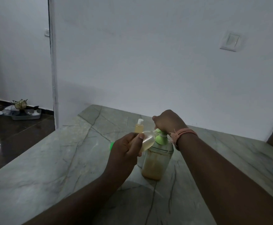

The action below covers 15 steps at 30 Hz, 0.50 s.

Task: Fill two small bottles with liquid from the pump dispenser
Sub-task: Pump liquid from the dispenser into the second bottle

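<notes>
- Marble-veined stone makes up the counter [54, 159] that fills the lower half of the frame; we work on it against a plain white wall.
- At lower centre stands the pump dispenser [156, 159], a clear jar holding amber liquid in its lower part, with a green pump head on top.
- Our right hand [168, 120] sits closed over that pump head, just above centre frame, palm down; we judge it is placed there to press liquid out. A band of pink thread circles the wrist.
- Our left hand [127, 148], left of the dispenser, is curled around a small clear bottle [147, 140], thumb across its side. We hold it tilted, mouth toward the pump's spout, so the stream should land inside. It already holds some pale liquid.
- Behind these, a second small bottle [139, 126] stands upright with a white cap on, its body yellow with liquid, so we take it to be filled already.
- A small green cap [111, 146] peeks out left of our left hand, resting on the counter, probably the open bottle's.
</notes>
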Each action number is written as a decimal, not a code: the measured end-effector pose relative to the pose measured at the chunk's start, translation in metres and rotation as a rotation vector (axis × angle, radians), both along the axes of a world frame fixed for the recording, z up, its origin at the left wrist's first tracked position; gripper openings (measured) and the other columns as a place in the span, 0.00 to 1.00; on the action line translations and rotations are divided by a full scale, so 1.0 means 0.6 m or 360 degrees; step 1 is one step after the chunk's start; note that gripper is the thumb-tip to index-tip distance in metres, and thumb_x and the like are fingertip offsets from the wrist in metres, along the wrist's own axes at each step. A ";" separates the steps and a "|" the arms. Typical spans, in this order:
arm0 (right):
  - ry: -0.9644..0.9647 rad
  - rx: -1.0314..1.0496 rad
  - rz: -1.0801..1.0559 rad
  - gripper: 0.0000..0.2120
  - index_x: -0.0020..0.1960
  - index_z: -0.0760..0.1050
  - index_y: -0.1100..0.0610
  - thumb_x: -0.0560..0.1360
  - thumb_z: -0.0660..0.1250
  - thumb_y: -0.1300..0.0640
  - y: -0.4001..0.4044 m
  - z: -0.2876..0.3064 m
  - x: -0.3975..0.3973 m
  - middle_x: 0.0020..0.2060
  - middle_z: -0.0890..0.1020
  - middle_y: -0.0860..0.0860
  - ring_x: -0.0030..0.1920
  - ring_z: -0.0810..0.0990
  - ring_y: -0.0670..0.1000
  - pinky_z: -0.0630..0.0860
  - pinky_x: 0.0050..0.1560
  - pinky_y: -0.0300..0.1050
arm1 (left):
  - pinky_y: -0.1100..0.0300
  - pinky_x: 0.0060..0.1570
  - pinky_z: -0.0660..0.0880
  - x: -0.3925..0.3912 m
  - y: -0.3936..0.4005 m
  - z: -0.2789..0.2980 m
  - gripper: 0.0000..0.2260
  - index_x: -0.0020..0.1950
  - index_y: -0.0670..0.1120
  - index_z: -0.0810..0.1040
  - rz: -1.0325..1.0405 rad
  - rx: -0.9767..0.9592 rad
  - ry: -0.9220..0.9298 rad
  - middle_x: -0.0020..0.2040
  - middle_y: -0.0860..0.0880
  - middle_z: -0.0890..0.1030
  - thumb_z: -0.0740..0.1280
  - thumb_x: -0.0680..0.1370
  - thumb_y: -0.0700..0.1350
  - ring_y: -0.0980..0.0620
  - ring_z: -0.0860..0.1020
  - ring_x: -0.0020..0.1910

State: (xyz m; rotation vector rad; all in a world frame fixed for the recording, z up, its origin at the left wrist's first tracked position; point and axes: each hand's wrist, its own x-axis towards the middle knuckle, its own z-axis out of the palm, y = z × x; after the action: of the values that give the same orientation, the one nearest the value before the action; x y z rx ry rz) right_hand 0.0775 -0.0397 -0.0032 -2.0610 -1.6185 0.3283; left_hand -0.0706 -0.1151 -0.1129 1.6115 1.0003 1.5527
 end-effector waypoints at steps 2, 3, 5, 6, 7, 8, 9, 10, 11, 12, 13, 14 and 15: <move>-0.0085 0.0035 -0.0007 0.15 0.40 0.81 0.57 0.74 0.61 0.49 0.000 -0.001 -0.002 0.39 0.84 0.53 0.40 0.82 0.55 0.77 0.44 0.45 | 0.65 0.28 0.71 0.000 -0.001 -0.001 0.09 0.53 0.53 0.82 -0.0004 -0.0006 0.0002 0.34 0.54 0.81 0.62 0.83 0.52 0.59 0.76 0.29; -0.0138 0.0066 -0.0013 0.15 0.39 0.79 0.57 0.75 0.61 0.48 -0.001 0.003 -0.004 0.39 0.83 0.53 0.40 0.81 0.56 0.76 0.43 0.45 | 0.64 0.28 0.71 -0.001 -0.002 -0.001 0.09 0.52 0.54 0.82 -0.0010 -0.0009 -0.0004 0.34 0.54 0.81 0.62 0.83 0.52 0.59 0.76 0.29; -0.0230 0.0102 -0.0033 0.15 0.38 0.73 0.56 0.77 0.61 0.46 -0.006 0.015 -0.006 0.38 0.80 0.53 0.42 0.79 0.56 0.75 0.44 0.46 | 0.64 0.28 0.71 0.001 -0.005 0.003 0.11 0.53 0.53 0.82 -0.0021 -0.0020 -0.0020 0.34 0.53 0.81 0.62 0.82 0.55 0.59 0.77 0.29; -0.0245 0.0115 -0.0037 0.16 0.37 0.71 0.55 0.77 0.61 0.45 -0.008 0.020 -0.007 0.38 0.78 0.53 0.43 0.79 0.56 0.75 0.46 0.46 | 0.65 0.28 0.70 0.001 -0.005 0.005 0.13 0.54 0.52 0.82 -0.0021 -0.0023 -0.0030 0.34 0.53 0.81 0.62 0.81 0.56 0.58 0.77 0.30; -0.0234 0.0125 -0.0031 0.16 0.38 0.71 0.55 0.77 0.61 0.45 -0.008 0.022 -0.007 0.39 0.79 0.53 0.44 0.79 0.56 0.76 0.47 0.47 | 0.66 0.28 0.70 0.001 -0.006 0.006 0.14 0.55 0.50 0.82 -0.0021 -0.0024 -0.0038 0.34 0.53 0.81 0.62 0.81 0.56 0.58 0.77 0.30; -0.0199 0.0130 -0.0018 0.16 0.39 0.73 0.56 0.77 0.61 0.45 -0.007 0.021 -0.006 0.40 0.81 0.53 0.44 0.80 0.56 0.77 0.48 0.47 | 0.66 0.28 0.70 0.002 -0.006 0.007 0.15 0.56 0.49 0.83 -0.0020 -0.0021 -0.0041 0.34 0.54 0.80 0.62 0.81 0.56 0.58 0.77 0.30; -0.0146 0.0128 -0.0012 0.16 0.40 0.77 0.56 0.75 0.61 0.45 -0.007 0.018 -0.006 0.41 0.83 0.53 0.44 0.81 0.56 0.78 0.50 0.48 | 0.67 0.28 0.70 0.002 -0.005 0.006 0.15 0.55 0.49 0.83 -0.0020 -0.0017 -0.0042 0.34 0.54 0.80 0.62 0.80 0.57 0.58 0.77 0.30; -0.0098 0.0122 -0.0017 0.16 0.41 0.79 0.57 0.74 0.61 0.45 -0.005 0.013 -0.005 0.41 0.84 0.53 0.43 0.82 0.56 0.79 0.51 0.49 | 0.67 0.28 0.70 0.003 -0.004 0.005 0.15 0.55 0.50 0.83 -0.0021 -0.0014 -0.0043 0.34 0.54 0.80 0.62 0.80 0.57 0.58 0.77 0.30; -0.0066 0.0115 -0.0022 0.17 0.42 0.81 0.57 0.73 0.61 0.45 -0.003 0.008 -0.003 0.41 0.85 0.53 0.43 0.82 0.56 0.79 0.52 0.50 | 0.67 0.28 0.70 0.002 -0.002 0.003 0.15 0.55 0.50 0.83 -0.0026 -0.0012 -0.0046 0.33 0.54 0.80 0.62 0.80 0.56 0.58 0.77 0.30; -0.0044 0.0097 -0.0022 0.17 0.42 0.81 0.57 0.72 0.61 0.45 -0.001 0.002 -0.002 0.41 0.85 0.52 0.43 0.82 0.56 0.79 0.52 0.50 | 0.67 0.28 0.70 0.001 0.000 0.000 0.14 0.55 0.49 0.83 -0.0027 -0.0010 -0.0046 0.33 0.54 0.80 0.62 0.81 0.55 0.58 0.77 0.30; -0.0035 0.0072 -0.0016 0.18 0.42 0.81 0.57 0.71 0.61 0.45 0.000 -0.003 -0.002 0.41 0.86 0.52 0.43 0.82 0.56 0.79 0.53 0.51 | 0.66 0.28 0.70 0.001 0.002 -0.002 0.13 0.55 0.49 0.82 -0.0028 -0.0011 -0.0046 0.33 0.54 0.80 0.62 0.82 0.54 0.58 0.77 0.29; -0.0026 0.0057 -0.0011 0.19 0.43 0.82 0.57 0.71 0.60 0.44 0.001 -0.006 -0.003 0.42 0.86 0.51 0.44 0.83 0.56 0.79 0.53 0.51 | 0.66 0.28 0.70 0.001 0.003 -0.004 0.13 0.55 0.49 0.82 -0.0027 -0.0016 -0.0047 0.33 0.54 0.80 0.62 0.82 0.53 0.58 0.77 0.29; -0.0013 0.0061 -0.0006 0.20 0.44 0.82 0.57 0.71 0.60 0.43 0.001 -0.007 -0.004 0.42 0.86 0.51 0.44 0.83 0.56 0.79 0.54 0.51 | 0.66 0.27 0.70 0.001 0.003 -0.004 0.13 0.56 0.49 0.82 -0.0029 -0.0020 -0.0049 0.33 0.54 0.80 0.62 0.82 0.53 0.58 0.76 0.29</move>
State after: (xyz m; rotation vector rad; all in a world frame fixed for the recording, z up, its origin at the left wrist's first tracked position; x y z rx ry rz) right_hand 0.0750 -0.0394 -0.0075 -2.0393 -1.6133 0.2855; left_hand -0.0702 -0.1131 -0.1154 1.5791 0.9745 1.5512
